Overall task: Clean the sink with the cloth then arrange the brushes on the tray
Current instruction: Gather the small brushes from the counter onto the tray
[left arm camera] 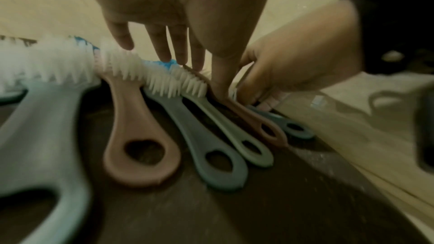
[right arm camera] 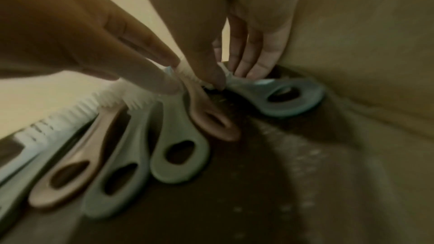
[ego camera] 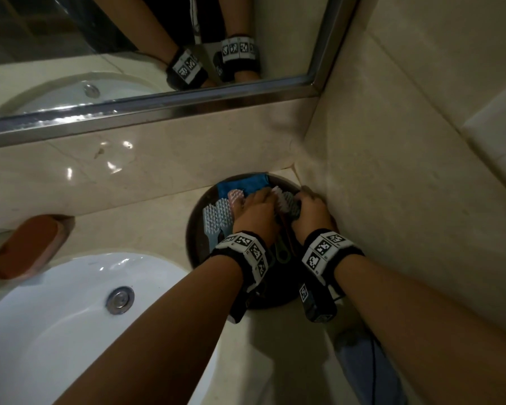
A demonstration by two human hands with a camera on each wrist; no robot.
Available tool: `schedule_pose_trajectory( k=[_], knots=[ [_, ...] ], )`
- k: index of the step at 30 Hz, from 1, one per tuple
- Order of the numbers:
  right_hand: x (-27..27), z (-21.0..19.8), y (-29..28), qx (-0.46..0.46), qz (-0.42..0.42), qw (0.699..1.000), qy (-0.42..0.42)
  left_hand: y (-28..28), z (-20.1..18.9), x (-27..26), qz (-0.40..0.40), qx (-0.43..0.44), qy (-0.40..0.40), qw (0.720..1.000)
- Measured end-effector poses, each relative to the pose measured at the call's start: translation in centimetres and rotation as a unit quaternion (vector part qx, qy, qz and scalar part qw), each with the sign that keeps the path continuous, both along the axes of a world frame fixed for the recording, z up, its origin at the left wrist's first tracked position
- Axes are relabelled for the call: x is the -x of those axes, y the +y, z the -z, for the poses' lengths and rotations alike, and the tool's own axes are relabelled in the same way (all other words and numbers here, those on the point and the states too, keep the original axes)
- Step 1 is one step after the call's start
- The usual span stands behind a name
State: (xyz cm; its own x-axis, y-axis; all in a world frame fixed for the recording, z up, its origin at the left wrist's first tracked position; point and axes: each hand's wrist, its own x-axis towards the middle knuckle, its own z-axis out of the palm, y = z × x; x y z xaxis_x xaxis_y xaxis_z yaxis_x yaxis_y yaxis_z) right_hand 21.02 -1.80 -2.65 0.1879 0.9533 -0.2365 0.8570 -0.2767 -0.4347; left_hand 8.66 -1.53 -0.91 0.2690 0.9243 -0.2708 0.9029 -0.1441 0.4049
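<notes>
Looks like the brush-lining-up stage: both hands sit over the dark round tray [ego camera: 196, 229] in the far right corner. The left hand [ego camera: 256, 213] rests straight fingers on a pink brush [left arm camera: 246, 114], while the right hand [ego camera: 311, 210] pinches the blue brush [right arm camera: 277, 96] beside it. Best bet: nudge gently, keeping handles parallel. The cloth [ego camera: 243, 184] lies at the tray's far edge.

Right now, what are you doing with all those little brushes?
A person is lining up small brushes side by side on a dark round tray in the corner next to the sink. Both hands are at the bristle ends: the left hand touches a pinkish-brown brush, and the right hand is on the blue one nearest the wall. A blue cloth lies at the tray's far side.
</notes>
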Motion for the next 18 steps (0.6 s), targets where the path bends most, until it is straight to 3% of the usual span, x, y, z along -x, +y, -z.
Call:
schedule_pose_trajectory(
  k=[7,13,15,18],
  knots=[
    [-0.2,-0.1,-0.4,0.033,-0.021,0.999,-0.020,-1.0,0.1,-0.1,0.019,-0.001,0.019,1.000],
    [-0.2,-0.9,-0.5,-0.050,0.010,0.999,-0.020,-1.0,0.1,-0.1,-0.002,0.002,0.002,1.000],
    [-0.1,-1.1,-0.4,-0.071,0.025,0.997,0.007,-1.1,0.2,0.1,0.005,-0.008,0.008,1.000],
    [-0.1,-1.3,-0.6,-0.079,0.053,0.989,0.113,-1.4,0.4,0.2,0.011,-0.013,0.017,1.000]
  ],
)
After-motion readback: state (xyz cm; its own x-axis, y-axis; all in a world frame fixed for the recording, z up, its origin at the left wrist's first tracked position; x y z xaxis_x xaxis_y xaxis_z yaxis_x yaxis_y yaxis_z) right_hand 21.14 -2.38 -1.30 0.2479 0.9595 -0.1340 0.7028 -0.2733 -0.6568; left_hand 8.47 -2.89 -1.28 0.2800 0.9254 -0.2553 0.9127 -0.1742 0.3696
